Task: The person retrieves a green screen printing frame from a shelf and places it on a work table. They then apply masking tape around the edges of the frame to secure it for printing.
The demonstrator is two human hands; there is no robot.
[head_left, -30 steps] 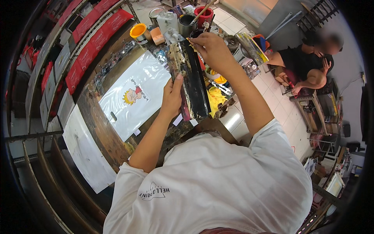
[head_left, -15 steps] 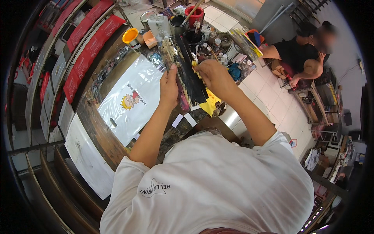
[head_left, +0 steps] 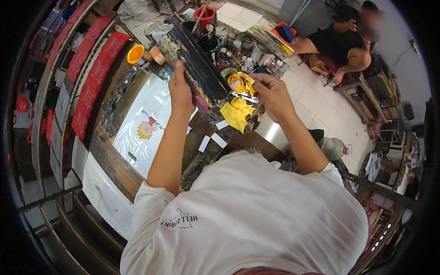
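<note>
My left hand [head_left: 182,94] grips the edge of a dark, paint-crusted screen printing frame [head_left: 197,62], which is tilted up off the table. To the right of it, my right hand [head_left: 276,97] pinches a crumpled rag [head_left: 247,81] stained yellow and orange. Just below hangs or lies another yellow crumpled piece [head_left: 237,114]; whether it joins the rag, I cannot tell. On the table left of my left forearm is a clear-wrapped white sheet [head_left: 137,146] with a cartoon figure printed on it.
An open can of orange-yellow paint [head_left: 136,55] stands at the far left of the table [head_left: 110,160]. A red bucket [head_left: 206,16] and several small jars crowd the back. Small white cards [head_left: 204,143] lie near me. A person [head_left: 341,41] sits at the far right.
My right hand has moved right, away from the frame, bringing the yellow rag into clearer view. With my left hand, the frame has shifted left and tilted further.
</note>
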